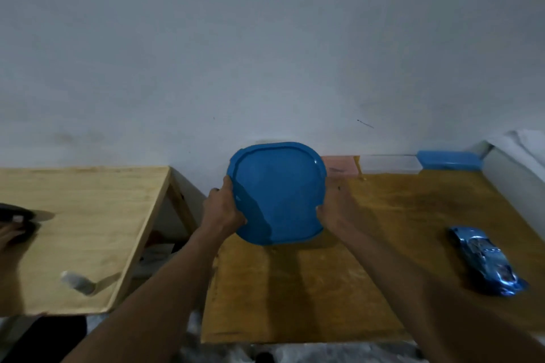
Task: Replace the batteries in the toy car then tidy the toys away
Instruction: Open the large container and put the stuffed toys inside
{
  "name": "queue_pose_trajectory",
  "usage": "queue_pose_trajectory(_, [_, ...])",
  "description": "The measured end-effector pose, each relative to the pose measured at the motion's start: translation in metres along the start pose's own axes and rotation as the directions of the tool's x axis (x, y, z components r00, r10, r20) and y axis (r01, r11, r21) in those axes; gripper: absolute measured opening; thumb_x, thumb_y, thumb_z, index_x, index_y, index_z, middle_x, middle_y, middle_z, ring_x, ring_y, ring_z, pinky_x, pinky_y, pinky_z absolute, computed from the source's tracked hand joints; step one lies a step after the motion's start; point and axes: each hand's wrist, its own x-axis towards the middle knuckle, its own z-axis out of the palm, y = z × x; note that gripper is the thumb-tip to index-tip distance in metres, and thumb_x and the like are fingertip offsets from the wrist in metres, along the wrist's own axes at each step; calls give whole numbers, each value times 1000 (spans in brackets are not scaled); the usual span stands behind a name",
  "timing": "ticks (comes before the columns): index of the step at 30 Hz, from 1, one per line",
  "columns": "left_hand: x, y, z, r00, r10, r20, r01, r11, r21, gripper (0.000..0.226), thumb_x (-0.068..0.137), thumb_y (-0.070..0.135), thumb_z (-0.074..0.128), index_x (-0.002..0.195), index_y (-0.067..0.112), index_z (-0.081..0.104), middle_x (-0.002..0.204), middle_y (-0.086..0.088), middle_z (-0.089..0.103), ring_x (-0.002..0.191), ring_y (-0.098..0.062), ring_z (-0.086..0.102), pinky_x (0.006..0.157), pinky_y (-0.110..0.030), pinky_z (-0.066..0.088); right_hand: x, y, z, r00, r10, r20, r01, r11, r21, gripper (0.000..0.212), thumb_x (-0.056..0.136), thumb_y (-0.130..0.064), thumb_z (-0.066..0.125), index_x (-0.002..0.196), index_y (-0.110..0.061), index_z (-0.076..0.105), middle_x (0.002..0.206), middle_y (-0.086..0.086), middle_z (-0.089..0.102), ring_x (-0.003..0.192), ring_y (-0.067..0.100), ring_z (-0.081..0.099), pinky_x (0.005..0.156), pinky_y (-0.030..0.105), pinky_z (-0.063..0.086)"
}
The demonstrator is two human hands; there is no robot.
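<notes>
Both hands grasp the blue lid (280,194) by opposite edges. The left hand (222,209) curls round its left rim with the thumb on top. The right hand (333,209) clasps its right rim, most of its fingers hidden behind the plastic. The lid is tilted, face toward the person, above the darker table (383,244). Whether a tub hangs beneath it cannot be told. The toy car (486,261) lies to the right of the lid and nearer the person, well apart from it, untouched on the same table. The step looks like opening or readying the storage box, so an even two-sided grip matters: level the lid and set it down flat close by, left of the car, keeping that side free for battery work. Left of the lid, a lighter table (88,215) carries a small pale object (77,282), too blurred to name.
</notes>
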Motion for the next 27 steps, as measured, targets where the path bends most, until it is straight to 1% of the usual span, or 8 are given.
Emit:
queue_pose_trajectory(3, [34,0,-11,1000,22,12,-22,999,26,94,63,14,83,139,17,28,115,-12,52,102,-32,56,81,-43,57,33,-11,2,1000,19,12,-20,999,50,53,89,-10,53,140,-12,36,126,19,53,107,33,56,82,35,46])
queue_pose_trajectory(5, [58,0,-16,999,10,36,-11,999,29,100,62,15,85,142,17,25,117,-12,50,106,-33,54,85,-46,56,53,-18,8,1000,24,-12,-22,989,148,22,91,-7,49,112,-11,53,104,17,62,82,24,58,61,27,46])
queue_pose_trajectory(7, [80,0,-19,998,7,63,-10,999,52,104,62,17,87,144,18,23,119,-12,49,108,-33,53,88,-46,54,73,-23,15,999,16,-30,-12,991,134,11,91,-3,49,92,-13,52,84,12,60,68,18,54,51,27,44])
queue_pose_trajectory(11, [114,-5,-18,993,-1,121,-7,998,66,101,61,18,88,141,16,28,119,-12,49,109,-31,52,89,-44,53,98,-33,19,998,56,27,-57,996,65,19,89,-5,53,106,-12,49,93,8,58,75,18,56,52,23,43])
queue_pose_trajectory(15, [143,-10,-16,980,2,199,-14,998,59,97,66,19,87,143,13,28,128,-11,48,118,-28,50,91,-33,48,114,-40,20,994,83,71,-80,996,-35,14,91,-4,51,90,-15,43,83,1,49,78,18,52,55,25,41])
queue_pose_trajectory(19, [161,-12,-14,973,-16,230,9,999,33,95,68,17,86,144,8,30,138,-11,45,126,-27,46,95,-30,44,127,-43,21,989,106,104,-100,993,-63,17,90,-6,53,82,-16,43,81,1,48,82,20,56,68,32,52])
queue_pose_trajectory(24, [167,-14,-9,964,-38,264,22,998,65,94,61,21,89,138,12,36,128,-10,48,118,-27,50,92,-33,49,133,-43,20,988,94,119,-81,991,-107,7,90,-7,56,95,-11,54,89,2,57,74,15,53,48,18,36])
queue_pose_trajectory(27, [170,-12,-8,966,-34,257,17,998,68,94,61,21,89,138,11,36,128,-11,48,117,-27,50,91,-32,50,136,-42,20,988,101,119,-89,991,-99,17,89,-8,60,105,-9,55,98,6,63,77,16,56,48,19,38])
